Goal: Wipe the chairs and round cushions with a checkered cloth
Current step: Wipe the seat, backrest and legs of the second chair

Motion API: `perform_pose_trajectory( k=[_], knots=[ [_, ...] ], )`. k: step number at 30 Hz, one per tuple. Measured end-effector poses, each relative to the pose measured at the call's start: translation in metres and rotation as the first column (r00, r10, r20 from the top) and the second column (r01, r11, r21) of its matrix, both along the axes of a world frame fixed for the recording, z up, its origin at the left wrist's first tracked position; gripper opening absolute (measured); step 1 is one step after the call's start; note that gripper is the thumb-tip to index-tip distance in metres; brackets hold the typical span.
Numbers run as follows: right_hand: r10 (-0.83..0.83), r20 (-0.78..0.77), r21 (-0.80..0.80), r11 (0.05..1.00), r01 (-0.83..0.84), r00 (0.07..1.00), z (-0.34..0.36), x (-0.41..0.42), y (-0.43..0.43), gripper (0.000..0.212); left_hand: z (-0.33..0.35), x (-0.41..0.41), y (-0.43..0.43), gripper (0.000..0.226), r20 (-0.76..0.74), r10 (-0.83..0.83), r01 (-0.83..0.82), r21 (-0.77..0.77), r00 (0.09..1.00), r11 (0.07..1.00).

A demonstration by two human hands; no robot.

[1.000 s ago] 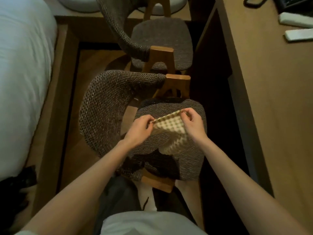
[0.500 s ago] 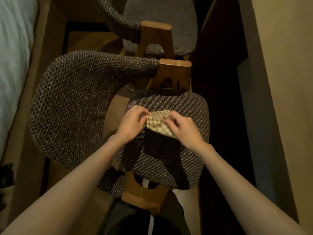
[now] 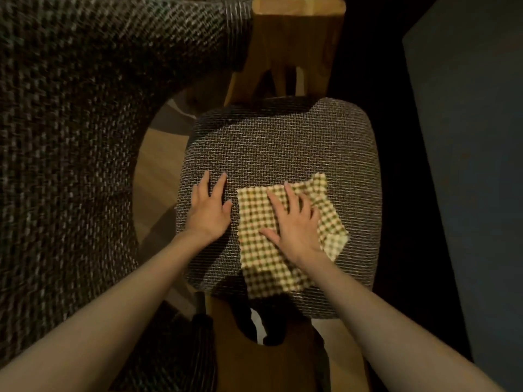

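Observation:
A checkered yellow-green cloth (image 3: pixel 263 250) lies spread flat on the grey woven seat cushion (image 3: pixel 283 145) of the near chair. My right hand (image 3: pixel 294 222) presses flat on the cloth's middle, fingers spread. My left hand (image 3: pixel 210 207) rests flat on the bare cushion just left of the cloth, fingers apart, touching no cloth. The chair's curved woven backrest (image 3: pixel 70 137) fills the left side, joined to a wooden arm post (image 3: pixel 291 38) at the top.
A dark gap (image 3: pixel 396 193) runs along the right of the seat, next to a dark desk side panel (image 3: pixel 467 165). A wooden chair part (image 3: pixel 254 363) and wooden floor (image 3: pixel 152 176) show below and left of the seat.
Both hands held the folded cloth above the seat; now it lies spread on the cushion. My right hand is flat on it, my left has let go. The view has moved closer.

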State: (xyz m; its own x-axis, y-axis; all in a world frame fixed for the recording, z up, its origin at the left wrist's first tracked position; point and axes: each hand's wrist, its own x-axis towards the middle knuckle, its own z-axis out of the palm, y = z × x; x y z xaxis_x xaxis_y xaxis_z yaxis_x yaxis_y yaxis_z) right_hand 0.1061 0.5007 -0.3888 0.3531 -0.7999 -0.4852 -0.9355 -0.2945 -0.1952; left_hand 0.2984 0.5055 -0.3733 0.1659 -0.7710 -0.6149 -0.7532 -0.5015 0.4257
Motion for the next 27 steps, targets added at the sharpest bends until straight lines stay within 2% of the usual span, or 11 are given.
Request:
perform_pose_trajectory(
  k=[3, 5, 9, 11, 13, 15, 17, 20, 23, 25, 27],
  knots=[
    [0.154, 0.19, -0.161, 0.979, -0.124, 0.97, -0.021, -0.009, 0.007, 0.051, -0.01, 0.003, -0.012, 0.062, 0.013, -0.016, 0.016, -0.037, 1.0, 0.999],
    [0.313, 0.238, -0.257, 0.933, -0.251, 0.919, -0.028, -0.014, 0.006, 0.035, -0.014, 0.006, -0.02, 0.063, 0.039, -0.052, 0.055, -0.078, 0.998, 0.995],
    [0.338, 0.235, -0.211, 0.933, -0.292, 0.911, -0.029, -0.012, -0.028, 0.004, -0.021, 0.011, -0.033, 0.064, 0.081, -0.09, 0.098, -0.09, 0.993, 0.991],
    [0.257, 0.18, -0.332, 0.925, -0.188, 0.949, -0.028, -0.016, -0.06, 0.005, -0.025, 0.012, -0.036, 0.063, 0.085, -0.088, 0.094, -0.071, 0.992, 0.993],
    [-0.031, 0.191, -0.46, 0.88, 0.118, 0.981, -0.032, -0.021, -0.089, 0.015, -0.029, 0.013, -0.038, 0.063, 0.079, -0.084, 0.09, -0.076, 0.993, 0.993],
    [-0.304, 0.266, -0.499, 0.768, 0.4, 0.915, -0.036, -0.019, -0.1, 0.022, -0.033, 0.013, -0.042, 0.063, 0.077, -0.079, 0.086, -0.095, 0.994, 0.992],
    [-0.427, 0.241, -0.436, 0.754, 0.491, 0.871, -0.039, -0.009, -0.082, 0.041, -0.034, 0.012, -0.044, 0.063, 0.078, -0.071, 0.079, -0.105, 0.994, 0.991],
    [-0.397, 0.136, -0.359, 0.834, 0.418, 0.908, -0.036, -0.001, -0.033, 0.062, -0.034, 0.012, -0.041, 0.062, 0.077, -0.066, 0.075, -0.123, 0.995, 0.99],
    [-0.342, 0.11, -0.336, 0.871, 0.359, 0.933, -0.04, -0.005, -0.016, 0.052, -0.033, 0.013, -0.039, 0.062, 0.066, -0.067, 0.075, -0.127, 0.996, 0.989],
    [-0.241, 0.131, -0.388, 0.88, 0.273, 0.962, -0.046, -0.008, -0.025, 0.045, -0.033, 0.014, -0.04, 0.063, 0.057, -0.069, 0.076, -0.121, 0.996, 0.99],
    [-0.099, 0.109, -0.438, 0.888, 0.137, 0.989, -0.052, -0.012, -0.038, 0.062, -0.032, 0.015, -0.04, 0.063, 0.053, -0.073, 0.079, -0.119, 0.996, 0.99]
  ],
)
